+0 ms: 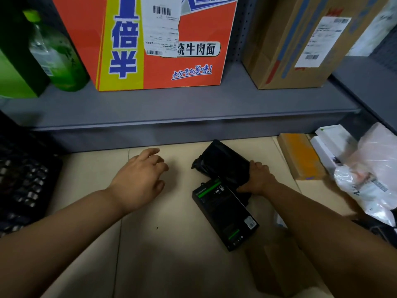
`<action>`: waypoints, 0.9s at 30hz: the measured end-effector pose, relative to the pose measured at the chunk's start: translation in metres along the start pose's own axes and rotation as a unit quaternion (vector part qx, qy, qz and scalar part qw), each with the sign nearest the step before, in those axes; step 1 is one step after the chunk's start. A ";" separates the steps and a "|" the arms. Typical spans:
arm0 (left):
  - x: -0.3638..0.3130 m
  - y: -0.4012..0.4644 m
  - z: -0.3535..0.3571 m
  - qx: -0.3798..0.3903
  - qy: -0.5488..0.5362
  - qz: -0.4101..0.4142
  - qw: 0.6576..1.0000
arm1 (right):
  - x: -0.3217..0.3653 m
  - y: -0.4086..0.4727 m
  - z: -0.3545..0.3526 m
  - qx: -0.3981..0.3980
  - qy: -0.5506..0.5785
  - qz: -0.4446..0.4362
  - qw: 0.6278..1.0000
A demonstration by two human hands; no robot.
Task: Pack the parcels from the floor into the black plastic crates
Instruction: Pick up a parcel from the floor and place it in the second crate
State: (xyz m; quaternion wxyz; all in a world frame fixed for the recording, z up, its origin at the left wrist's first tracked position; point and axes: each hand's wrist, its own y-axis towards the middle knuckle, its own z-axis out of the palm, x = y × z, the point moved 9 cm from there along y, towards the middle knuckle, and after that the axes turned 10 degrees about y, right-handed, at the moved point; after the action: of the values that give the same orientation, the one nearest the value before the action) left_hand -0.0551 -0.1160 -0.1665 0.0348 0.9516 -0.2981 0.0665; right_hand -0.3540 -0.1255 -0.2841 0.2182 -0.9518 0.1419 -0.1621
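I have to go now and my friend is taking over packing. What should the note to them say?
Left hand: open, hovering over the bare floor, holding nothing.
Right hand: fingers curled on the black bagged parcel, which still lies on the floor below the shelf.
A black box with green print lies on the floor just in front of it.
More parcels at right: a brown flat box, white boxes and a clear plastic bag.
The black crate is at the far left.
Done: nothing can be seen packed from here.
Left: lift the black parcel into the crate, then the rest.
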 end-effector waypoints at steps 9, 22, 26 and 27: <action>0.013 0.014 -0.011 0.017 -0.038 -0.033 0.999 | 0.014 -0.037 -0.033 -0.159 -0.021 -0.081 0.984; 0.020 0.032 -0.046 0.037 -0.098 -0.017 0.994 | 0.112 -0.129 -0.065 -0.276 -0.215 -0.278 0.895; 0.026 0.021 -0.035 0.128 -0.150 -0.009 0.980 | 0.141 -0.152 -0.065 -0.286 -0.224 -0.325 0.873; 0.030 0.018 -0.033 0.141 -0.170 -0.014 0.975 | 0.147 -0.157 -0.064 -0.289 -0.228 -0.336 0.867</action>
State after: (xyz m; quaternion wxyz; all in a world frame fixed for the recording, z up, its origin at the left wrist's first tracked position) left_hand -0.0440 -0.1442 -0.1291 -0.1503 0.9483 -0.2741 -0.0551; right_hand -0.2129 -0.0637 -0.1212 -0.1081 -0.9729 -0.1995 0.0440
